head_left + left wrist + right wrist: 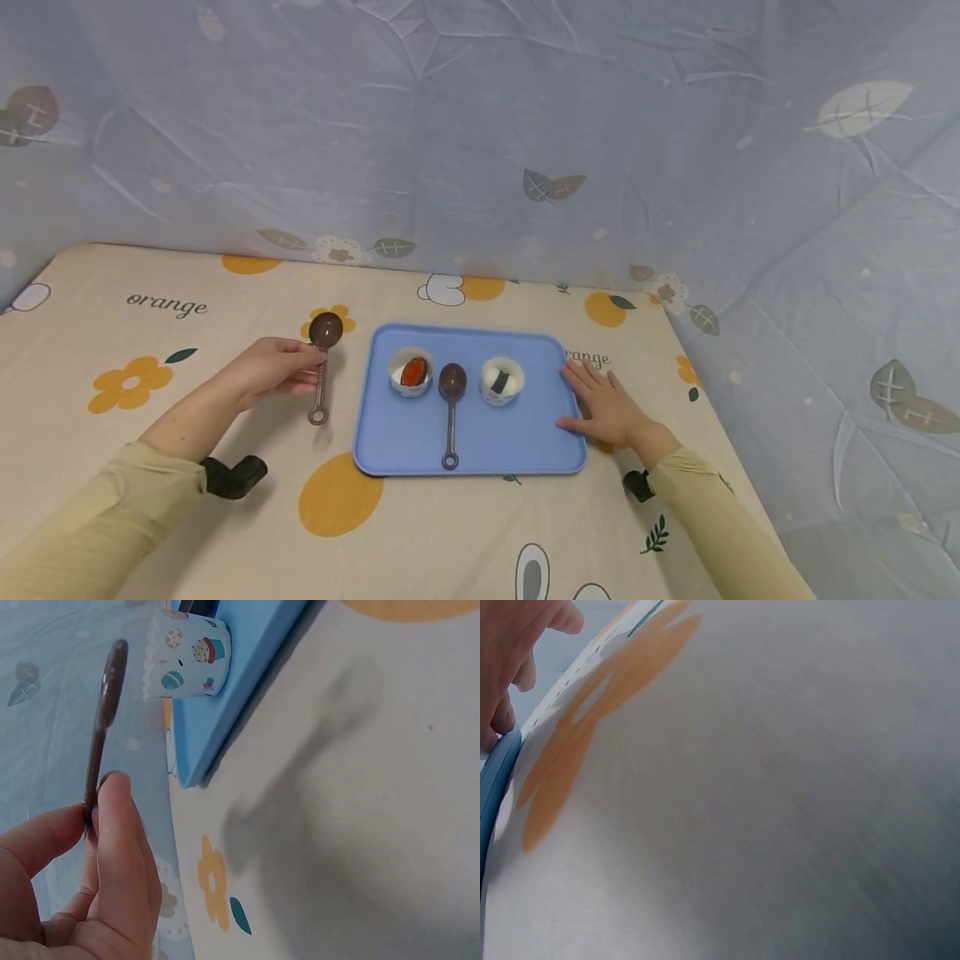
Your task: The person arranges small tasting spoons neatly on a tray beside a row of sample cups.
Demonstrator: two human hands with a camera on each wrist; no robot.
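My left hand (273,367) pinches a brown spoon (326,330) by its handle, bowl end up, left of the blue tray (525,437). In the left wrist view this spoon (114,682) is held off the cloth between thumb and fingers. A second brown spoon (452,381) lies in the tray between two paper cups. The left cup (398,385) has a red-topped sushi piece (414,372) in it; the right cup (497,401) has a white piece with a dark band (500,382). My right hand (611,408) rests on the tray's right edge, fingers spread.
A cream cloth (247,533) printed with oranges, flowers and a rabbit covers the table. A blue-grey patterned sheet (465,167) hangs behind it and along the right side. Black wrist mounts (234,477) stick out from under both sleeves.
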